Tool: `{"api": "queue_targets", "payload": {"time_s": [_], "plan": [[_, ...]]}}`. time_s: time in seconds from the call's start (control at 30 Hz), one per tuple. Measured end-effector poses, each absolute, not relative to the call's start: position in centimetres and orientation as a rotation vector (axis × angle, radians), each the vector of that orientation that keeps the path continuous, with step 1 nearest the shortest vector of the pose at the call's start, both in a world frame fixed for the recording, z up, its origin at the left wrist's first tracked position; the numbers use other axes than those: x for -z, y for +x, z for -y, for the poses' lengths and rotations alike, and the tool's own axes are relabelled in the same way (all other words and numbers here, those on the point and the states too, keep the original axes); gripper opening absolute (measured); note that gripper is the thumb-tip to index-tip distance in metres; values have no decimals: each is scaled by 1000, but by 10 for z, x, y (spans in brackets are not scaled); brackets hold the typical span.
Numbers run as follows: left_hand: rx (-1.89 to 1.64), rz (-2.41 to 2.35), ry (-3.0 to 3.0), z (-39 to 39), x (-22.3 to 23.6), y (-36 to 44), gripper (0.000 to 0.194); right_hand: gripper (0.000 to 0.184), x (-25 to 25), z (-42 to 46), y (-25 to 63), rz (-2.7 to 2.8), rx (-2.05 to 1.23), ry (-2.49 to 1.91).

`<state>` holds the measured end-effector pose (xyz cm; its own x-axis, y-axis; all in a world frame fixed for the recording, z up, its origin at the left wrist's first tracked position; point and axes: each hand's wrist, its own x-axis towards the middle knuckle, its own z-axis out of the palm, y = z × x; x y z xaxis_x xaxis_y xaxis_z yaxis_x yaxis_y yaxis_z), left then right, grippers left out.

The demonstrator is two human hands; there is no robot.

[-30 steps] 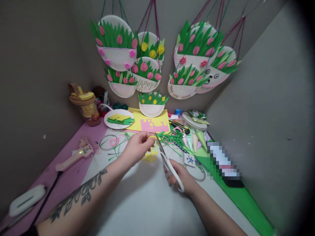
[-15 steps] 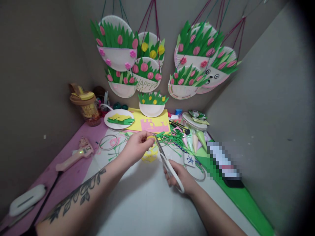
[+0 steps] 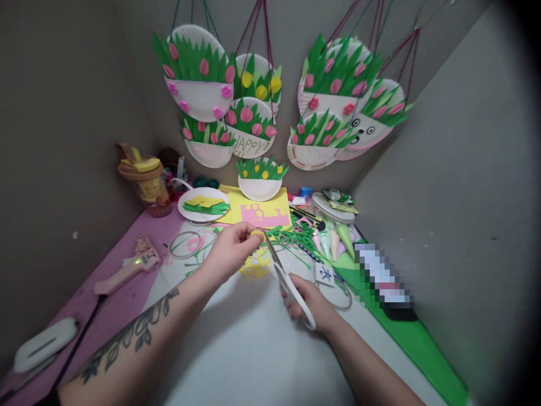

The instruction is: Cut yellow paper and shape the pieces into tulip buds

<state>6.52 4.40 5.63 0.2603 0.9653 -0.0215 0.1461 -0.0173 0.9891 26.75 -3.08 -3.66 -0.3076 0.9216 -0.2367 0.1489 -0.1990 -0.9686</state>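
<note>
My left hand (image 3: 236, 248) pinches a small piece of yellow paper (image 3: 256, 233), mostly hidden by the fingertips. My right hand (image 3: 307, 304) grips white-handled scissors (image 3: 291, 287), whose blades point up and left, right beside the yellow paper. Under the left hand lie yellow paper scraps (image 3: 255, 264) on the white table surface (image 3: 253, 338). Just behind the hands are a pink cut-out sheet (image 3: 273, 217) and a yellow sheet (image 3: 228, 210). Thin green paper strips (image 3: 287, 238) are heaped beyond the blades.
A glue gun (image 3: 131, 270) with a lit light, a lidded cup (image 3: 147, 189) and a paper plate (image 3: 186, 211) with cut paper stand left. Right are piping-style bags (image 3: 345, 239), a phone (image 3: 386, 276) and a ring (image 3: 349, 296). Paper-plate baskets (image 3: 198, 101) hang on the wall.
The left hand has shifted very slightly left and up, still pinching the yellow paper. The right hand and scissors look nearly unchanged; the whole view has drifted a little.
</note>
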Motion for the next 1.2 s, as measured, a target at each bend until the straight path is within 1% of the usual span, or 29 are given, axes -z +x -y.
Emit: {"api": "queue_targets", "payload": {"time_s": [0.2,0.53,0.8,1.2], "plan": [[-890,-1113,1465,-43,-59,64,21,26,36,31,267,1452,-1572,-1275],[-906,-1140,1442,-45,-57,64,19,24,37,30,268,1424,-1577,-1293],[-913,-1139,1454,-47,-58,62,19,28,36,30,269,1448,-1562,-1293],[-849,-1185,1489,-52,-57,54,14,20,28,29,268,1509,-1532,-1312]]}}
